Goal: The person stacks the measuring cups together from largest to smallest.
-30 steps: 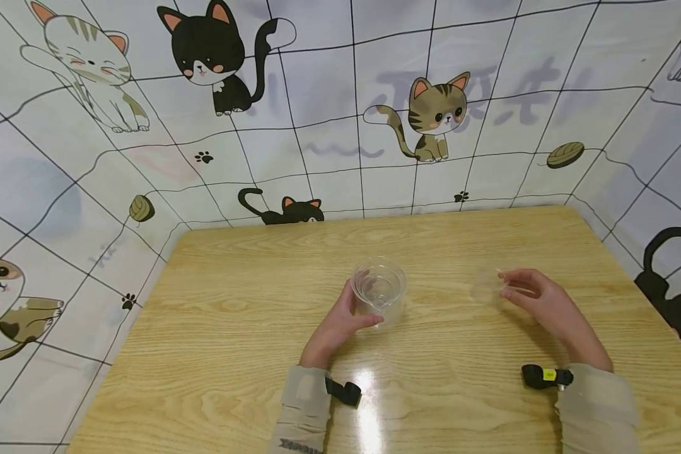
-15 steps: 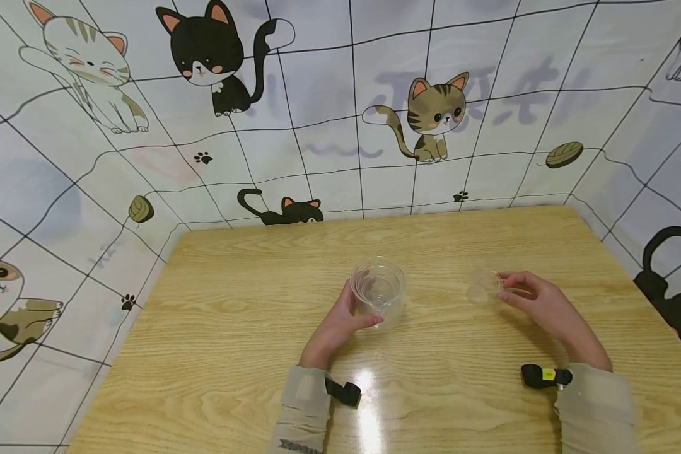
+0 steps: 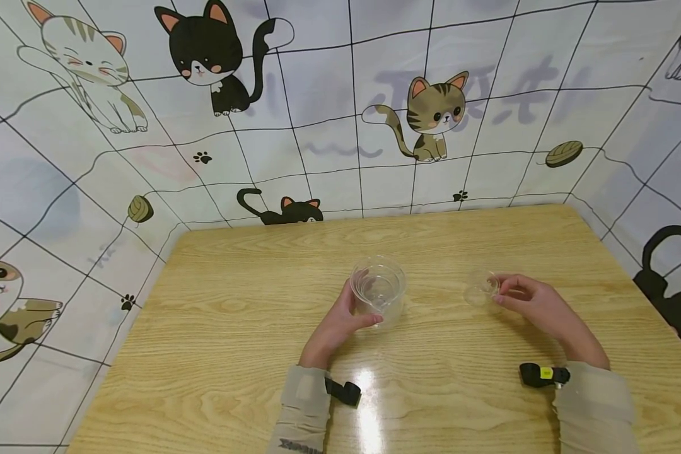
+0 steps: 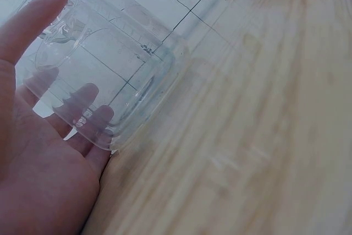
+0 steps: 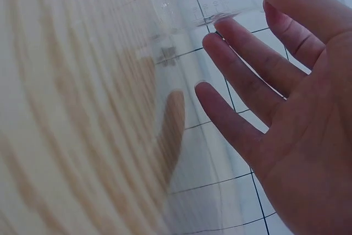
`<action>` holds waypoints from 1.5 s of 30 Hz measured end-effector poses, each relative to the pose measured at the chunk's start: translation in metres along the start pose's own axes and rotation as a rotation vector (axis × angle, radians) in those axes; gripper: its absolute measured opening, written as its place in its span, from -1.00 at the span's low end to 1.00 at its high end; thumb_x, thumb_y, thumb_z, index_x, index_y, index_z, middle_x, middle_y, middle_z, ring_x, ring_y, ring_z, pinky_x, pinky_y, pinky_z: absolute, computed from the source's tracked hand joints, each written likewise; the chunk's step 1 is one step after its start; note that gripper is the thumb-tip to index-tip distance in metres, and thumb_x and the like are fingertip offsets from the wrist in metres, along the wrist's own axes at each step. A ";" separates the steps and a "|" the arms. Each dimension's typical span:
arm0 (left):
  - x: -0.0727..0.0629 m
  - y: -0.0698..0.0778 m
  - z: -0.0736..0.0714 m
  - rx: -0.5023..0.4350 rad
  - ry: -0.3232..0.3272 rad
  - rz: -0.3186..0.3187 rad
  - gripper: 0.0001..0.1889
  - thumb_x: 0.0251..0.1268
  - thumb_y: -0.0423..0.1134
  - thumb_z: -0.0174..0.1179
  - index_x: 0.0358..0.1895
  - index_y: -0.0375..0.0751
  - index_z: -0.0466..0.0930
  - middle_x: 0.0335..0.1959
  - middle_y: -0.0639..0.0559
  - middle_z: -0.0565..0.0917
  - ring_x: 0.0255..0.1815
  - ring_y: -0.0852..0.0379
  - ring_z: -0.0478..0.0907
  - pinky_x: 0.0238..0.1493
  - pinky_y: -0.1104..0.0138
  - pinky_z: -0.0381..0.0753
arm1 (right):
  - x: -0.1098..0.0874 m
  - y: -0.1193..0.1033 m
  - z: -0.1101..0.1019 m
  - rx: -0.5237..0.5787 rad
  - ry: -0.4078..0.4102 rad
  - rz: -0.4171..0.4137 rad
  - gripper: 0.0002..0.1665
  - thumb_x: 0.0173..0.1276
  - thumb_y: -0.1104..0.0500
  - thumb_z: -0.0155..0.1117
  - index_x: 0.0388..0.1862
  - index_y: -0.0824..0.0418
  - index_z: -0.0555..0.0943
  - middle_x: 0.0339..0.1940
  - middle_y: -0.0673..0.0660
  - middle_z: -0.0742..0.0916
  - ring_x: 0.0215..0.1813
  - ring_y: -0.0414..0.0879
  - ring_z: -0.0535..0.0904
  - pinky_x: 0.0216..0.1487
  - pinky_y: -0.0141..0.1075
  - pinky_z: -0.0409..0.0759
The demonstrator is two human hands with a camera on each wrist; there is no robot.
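A clear beaker (image 3: 379, 287) with a pouring lip stands upright on the table, its lip facing the person. My left hand (image 3: 343, 321) grips it from the left, thumb across the near side and fingers behind the see-through wall. In the left wrist view, the beaker (image 4: 126, 81) has its base on the wood. To the right, my right hand (image 3: 530, 299) pinches the rim of a small clear cup (image 3: 479, 290) between thumb and fingers. The small cup lies tilted, low over the wood. The other right fingers (image 5: 242, 78) are spread in the right wrist view.
The wooden table (image 3: 232, 328) meets a white cloth backdrop (image 3: 329, 94) with black grid lines and cartoon cats at its back and sides. Each wrist wears a black camera (image 3: 346, 392) strapped by the sleeve. Glare marks the wood near the left sleeve.
My right hand has shifted slightly left with the small cup, whose outline now shows more clearly. My left hand and the beaker have stayed in place.
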State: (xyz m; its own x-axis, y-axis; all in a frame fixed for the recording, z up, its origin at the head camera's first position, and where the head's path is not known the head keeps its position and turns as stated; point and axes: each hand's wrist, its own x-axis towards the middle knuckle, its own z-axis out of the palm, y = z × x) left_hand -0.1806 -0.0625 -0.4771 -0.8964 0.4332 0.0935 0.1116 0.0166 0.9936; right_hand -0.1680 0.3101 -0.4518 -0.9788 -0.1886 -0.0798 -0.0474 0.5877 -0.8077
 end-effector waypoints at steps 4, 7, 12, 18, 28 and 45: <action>-0.001 0.003 -0.001 -0.006 -0.008 -0.006 -0.08 -0.10 -0.27 0.37 0.33 0.17 -0.02 0.28 0.09 0.24 0.33 0.23 0.03 0.31 0.18 -0.11 | 0.001 0.000 0.001 -0.014 0.010 -0.029 -0.59 0.24 -0.10 0.13 -0.23 0.23 0.40 0.21 0.26 0.40 0.15 0.25 0.34 0.02 -0.11 0.43; -0.004 0.014 0.000 0.000 -0.010 -0.007 -0.06 -0.08 -0.28 0.36 0.36 0.08 -0.06 0.30 0.04 0.21 0.35 0.19 0.00 0.31 0.15 -0.12 | 0.002 0.001 0.001 0.008 0.002 -0.049 -0.59 0.23 -0.06 0.16 -0.19 0.25 0.38 0.16 0.22 0.44 0.14 0.21 0.36 -0.07 -0.42 0.46; -0.006 0.023 0.002 0.022 -0.012 -0.017 -0.04 -0.07 -0.27 0.35 0.38 0.04 -0.10 0.32 0.04 0.19 0.36 0.18 -0.02 0.31 0.17 -0.11 | 0.004 0.003 0.003 0.033 -0.010 -0.064 -0.40 0.22 -0.01 0.19 0.13 0.26 0.30 0.06 0.21 0.45 0.11 0.19 0.36 -0.15 -0.55 0.42; -0.006 0.023 0.001 0.011 -0.019 -0.022 -0.05 -0.06 -0.27 0.35 0.38 0.07 -0.10 0.32 0.08 0.17 0.36 0.19 -0.02 0.31 0.19 -0.11 | 0.005 0.004 0.004 -0.015 -0.004 -0.116 -0.27 0.26 0.00 0.15 0.33 0.21 0.16 0.11 0.22 0.43 0.12 0.15 0.34 -0.15 -0.59 0.39; -0.006 0.023 0.001 0.008 -0.031 -0.012 -0.06 -0.05 -0.27 0.34 0.37 0.07 -0.10 0.32 0.03 0.17 0.36 0.15 -0.02 0.31 0.18 -0.10 | 0.006 0.002 0.004 -0.064 -0.041 -0.113 -0.23 0.29 -0.02 0.10 0.41 0.01 0.03 0.30 0.18 0.33 0.20 0.20 0.31 -0.02 -0.17 0.45; -0.007 0.022 0.002 0.014 -0.005 -0.032 -0.06 -0.07 -0.26 0.36 0.36 0.15 -0.06 0.31 0.20 0.18 0.35 0.28 -0.03 0.31 0.20 -0.10 | 0.006 -0.008 0.012 -0.006 -0.055 -0.066 -0.22 0.23 -0.05 0.17 0.37 0.04 0.12 0.22 0.24 0.39 0.19 0.22 0.30 0.04 0.09 0.34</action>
State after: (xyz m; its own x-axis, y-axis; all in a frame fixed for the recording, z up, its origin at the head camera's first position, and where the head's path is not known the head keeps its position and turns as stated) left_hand -0.1710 -0.0632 -0.4559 -0.8976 0.4364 0.0615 0.0889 0.0427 0.9951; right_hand -0.1715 0.2953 -0.4528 -0.9610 -0.2703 -0.0584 -0.1131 0.5768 -0.8090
